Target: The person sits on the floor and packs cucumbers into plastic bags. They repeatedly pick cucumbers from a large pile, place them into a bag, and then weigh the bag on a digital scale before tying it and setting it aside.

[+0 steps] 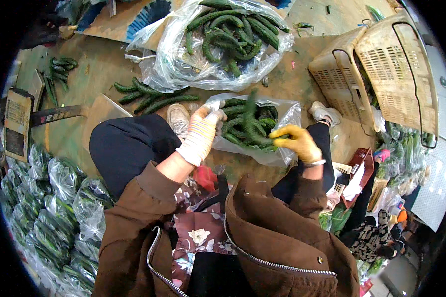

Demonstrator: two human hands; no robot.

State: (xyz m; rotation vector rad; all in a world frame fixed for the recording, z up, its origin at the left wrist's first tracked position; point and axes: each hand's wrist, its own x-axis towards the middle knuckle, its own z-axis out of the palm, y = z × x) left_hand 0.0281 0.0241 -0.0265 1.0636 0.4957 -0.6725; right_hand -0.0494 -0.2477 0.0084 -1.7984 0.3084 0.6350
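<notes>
My left hand [202, 129], in a white glove with yellow stripes, pinches the top edge of a clear plastic bag [285, 156] that lies between my legs, full of curved dark green cucumbers [233, 128]. In my yellow-gloved right hand [296, 142] is a cucumber [252, 121], tilted up over the bag and smeared by motion. Just beyond, a larger open plastic bag [163, 69] holds a heap of cucumbers, and several loose cucumbers [161, 104] lie on the floor beside my shoe.
Two plastic crates [391, 74] stand at upper right. A scale [16, 123] is at far left, above many bagged cucumbers [54, 222]. Another person [371, 242] works among greens at right, near a red crate [357, 178]. More loose cucumbers [59, 72] lie at upper left.
</notes>
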